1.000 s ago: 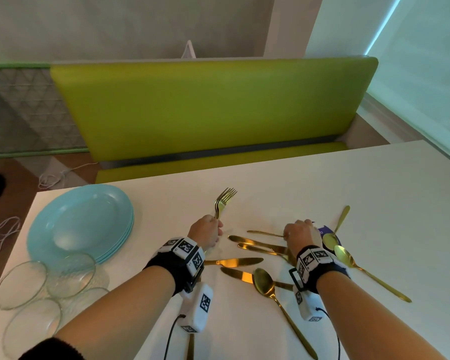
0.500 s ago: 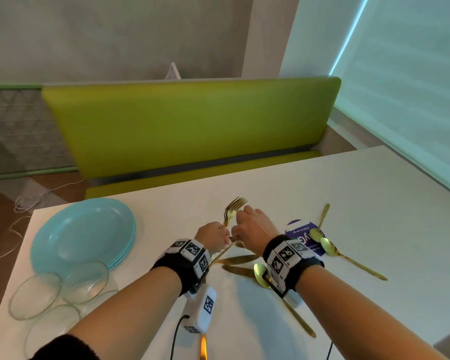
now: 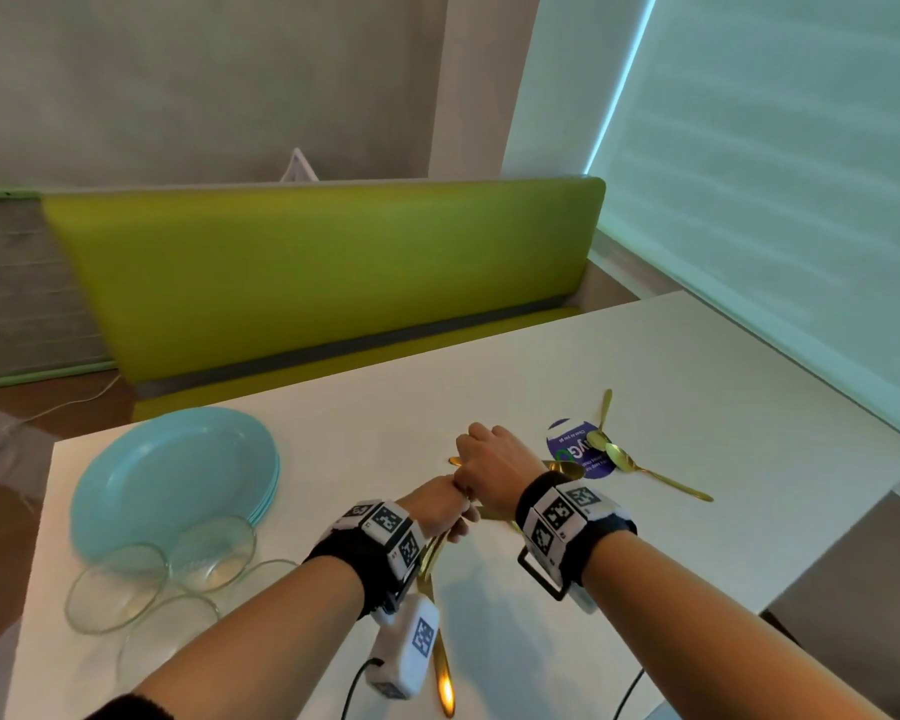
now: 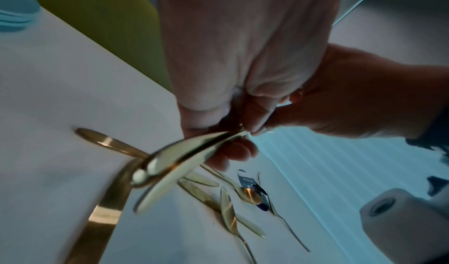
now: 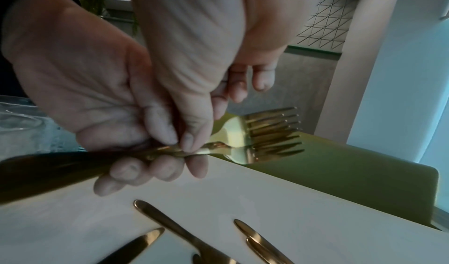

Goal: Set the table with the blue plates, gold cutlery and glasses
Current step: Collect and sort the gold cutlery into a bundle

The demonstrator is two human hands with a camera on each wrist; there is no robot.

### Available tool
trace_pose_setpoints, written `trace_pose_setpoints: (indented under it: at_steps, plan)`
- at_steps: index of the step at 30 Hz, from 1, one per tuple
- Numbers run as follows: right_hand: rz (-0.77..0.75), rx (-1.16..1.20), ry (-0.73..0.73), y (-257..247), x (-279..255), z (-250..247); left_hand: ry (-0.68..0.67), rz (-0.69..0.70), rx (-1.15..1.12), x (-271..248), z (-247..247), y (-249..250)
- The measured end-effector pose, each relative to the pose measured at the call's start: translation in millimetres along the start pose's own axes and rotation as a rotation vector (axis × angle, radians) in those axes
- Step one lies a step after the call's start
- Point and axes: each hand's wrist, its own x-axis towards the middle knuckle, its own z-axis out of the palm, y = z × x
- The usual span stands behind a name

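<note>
My left hand grips a bundle of gold forks by the handles, a little above the white table. My right hand lies over it and pinches the same forks at the neck with thumb and fingers. In the left wrist view the fork handles stick out below my fist. The tines point away towards the green bench. A stack of blue plates sits at the table's left, with several clear glasses in front of it. Gold spoons lie to the right.
Gold knives and other loose cutlery lie on the table under and near my hands. A purple round sticker is under the spoons. A green bench runs along the far edge. The table's right edge is close.
My right hand left the cutlery pile, moved left and joined my left hand on the forks. The forks' tines are now hidden behind my hands in the head view.
</note>
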Motion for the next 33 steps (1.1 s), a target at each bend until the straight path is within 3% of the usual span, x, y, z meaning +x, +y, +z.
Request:
trace_pose_setpoints:
  at_steps: [3,5,11,16,19,24,33]
  plan:
    - [0.052,0.032,0.032,-8.5,-6.0,-6.8,0.045,0.039,-0.025,-4.0,2.5,-4.0]
    - [0.113,0.081,0.128,-15.4,-9.8,-9.0,0.078,0.07,-0.021,-2.5,5.1,-6.0]
    - [0.318,0.452,0.28,-1.1,-23.6,25.4,0.098,0.036,-0.057,6.2,11.2,-6.5]
    - [0.494,0.485,0.131,46.5,-33.4,53.2,0.182,-0.023,-0.163,19.9,1.7,-0.8]
    - [0.581,0.532,-0.045,71.6,-38.2,74.8,0.233,-0.034,-0.175,31.7,0.0,-0.4]
    - [0.528,0.523,-0.368,82.2,-49.6,107.4,0.267,-0.056,-0.173,55.8,12.6,-2.4]
    - [0.482,0.607,-0.458,72.6,-40.5,144.1,0.221,-0.091,-0.13,83.5,34.5,-10.1]
